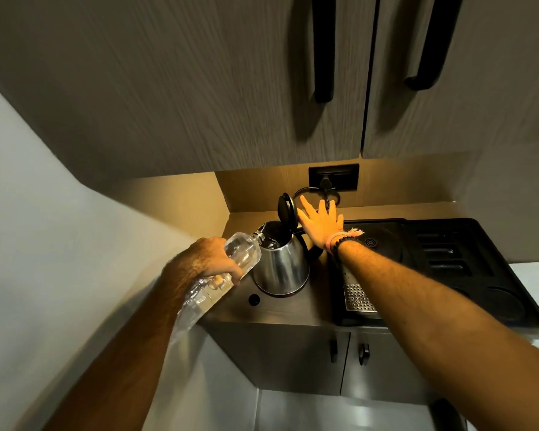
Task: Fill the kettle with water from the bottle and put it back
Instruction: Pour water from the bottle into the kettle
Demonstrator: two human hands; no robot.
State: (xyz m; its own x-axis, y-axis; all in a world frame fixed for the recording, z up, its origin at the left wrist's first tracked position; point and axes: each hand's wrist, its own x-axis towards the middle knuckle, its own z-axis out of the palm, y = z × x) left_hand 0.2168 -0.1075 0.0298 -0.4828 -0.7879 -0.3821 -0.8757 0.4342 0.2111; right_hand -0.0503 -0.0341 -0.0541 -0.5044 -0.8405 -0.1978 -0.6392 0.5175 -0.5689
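Note:
A steel kettle [282, 264] stands on the counter with its black lid [286, 209] swung up and open. My left hand [210, 258] grips a clear plastic water bottle [231, 265], tilted so its neck rests at the kettle's mouth. Water shows inside the kettle. My right hand [321, 223] hovers flat with fingers spread just right of the lid, above the kettle's black handle, holding nothing.
A black tray [467, 259] with a metal drip grate sits right of the kettle. A wall socket [333, 177] with a plugged cord is behind. A small black cap-like object [254, 299] lies on the counter [280, 312]. Upper cabinets hang overhead; lower cabinet doors are below.

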